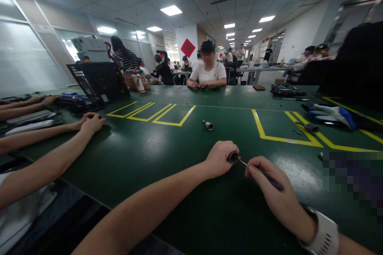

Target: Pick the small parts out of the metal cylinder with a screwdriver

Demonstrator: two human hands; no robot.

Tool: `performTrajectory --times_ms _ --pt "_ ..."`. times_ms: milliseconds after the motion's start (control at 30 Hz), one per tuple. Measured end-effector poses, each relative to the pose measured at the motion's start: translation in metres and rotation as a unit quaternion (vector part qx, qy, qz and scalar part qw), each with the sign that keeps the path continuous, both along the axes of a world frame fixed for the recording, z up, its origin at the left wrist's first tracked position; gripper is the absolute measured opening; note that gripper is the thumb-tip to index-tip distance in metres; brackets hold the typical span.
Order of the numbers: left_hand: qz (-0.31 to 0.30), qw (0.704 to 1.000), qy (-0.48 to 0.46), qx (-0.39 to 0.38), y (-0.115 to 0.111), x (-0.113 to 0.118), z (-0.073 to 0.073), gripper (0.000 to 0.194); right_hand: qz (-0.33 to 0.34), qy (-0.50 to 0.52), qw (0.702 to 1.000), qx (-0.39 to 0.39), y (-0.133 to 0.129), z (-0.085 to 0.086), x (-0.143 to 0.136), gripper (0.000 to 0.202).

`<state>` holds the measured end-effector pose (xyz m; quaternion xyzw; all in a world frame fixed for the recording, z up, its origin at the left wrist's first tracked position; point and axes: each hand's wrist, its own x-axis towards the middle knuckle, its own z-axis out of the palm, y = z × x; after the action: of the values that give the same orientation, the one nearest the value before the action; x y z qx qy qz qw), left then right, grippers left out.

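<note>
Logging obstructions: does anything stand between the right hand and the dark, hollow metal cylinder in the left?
Nothing visible blocks it; only the thin shaft of the dark-handled tool in the right hand crosses the gap toward the dark, hollow cylinder in the left hand. The silvery metal cylinder lies beyond, on the green table.

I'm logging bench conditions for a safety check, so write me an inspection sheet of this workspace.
Surface: green table, marked with yellow tape
Things: dark-mouthed round part; thin-shafted tool reaching toward it
Clutter: loose metal fitting beyond the hands; blue-and-white bundle at right
Hands: left hand grips the part; right hand holds the tool
Cables: nothing seen near the hands
Surroundings: person seated opposite; another person's hands at left
</note>
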<state>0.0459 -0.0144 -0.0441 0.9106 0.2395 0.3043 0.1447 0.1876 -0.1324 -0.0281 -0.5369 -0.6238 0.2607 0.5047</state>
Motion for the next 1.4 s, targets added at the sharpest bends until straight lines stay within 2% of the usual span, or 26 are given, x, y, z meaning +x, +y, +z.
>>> performTrajectory --times_ms 67,167,267,400,567,700,1067,1267,1400 --pt "-0.002 1.000 -0.013 -0.011 0.001 0.000 -0.001 0.014 0.021 0.075 0.997 -0.030 0.004 -0.003 0.002 0.021" --pt "-0.007 0.999 -0.020 -0.043 0.001 -0.001 0.001 0.013 0.047 0.239 0.967 -0.071 0.010 -0.004 0.005 0.017" --pt "-0.018 0.997 -0.028 -0.076 0.000 -0.001 0.003 0.011 0.055 0.312 0.943 -0.097 0.015 -0.003 0.006 0.015" --pt "-0.031 0.994 -0.043 -0.095 0.000 0.000 0.004 0.015 0.053 0.330 0.937 -0.104 0.017 -0.003 0.006 0.016" --pt "0.025 0.997 -0.035 -0.064 0.001 0.000 0.002 0.011 0.024 0.289 0.954 -0.075 0.013 -0.008 0.005 0.017" --pt "0.043 0.997 -0.029 -0.054 0.000 0.000 0.001 0.011 0.029 0.252 0.964 -0.083 0.010 -0.011 0.002 0.015" --pt "0.022 0.997 -0.027 -0.074 0.003 0.001 0.001 0.013 0.076 0.371 0.918 -0.117 0.020 -0.005 0.008 0.018" --pt "0.064 0.996 -0.015 -0.060 0.002 0.000 -0.001 0.007 0.042 0.343 0.933 -0.104 0.014 -0.007 0.004 0.017" --pt "0.068 0.997 0.006 -0.048 -0.002 -0.001 0.002 0.008 0.047 0.323 0.938 -0.112 0.012 -0.008 0.003 0.015"
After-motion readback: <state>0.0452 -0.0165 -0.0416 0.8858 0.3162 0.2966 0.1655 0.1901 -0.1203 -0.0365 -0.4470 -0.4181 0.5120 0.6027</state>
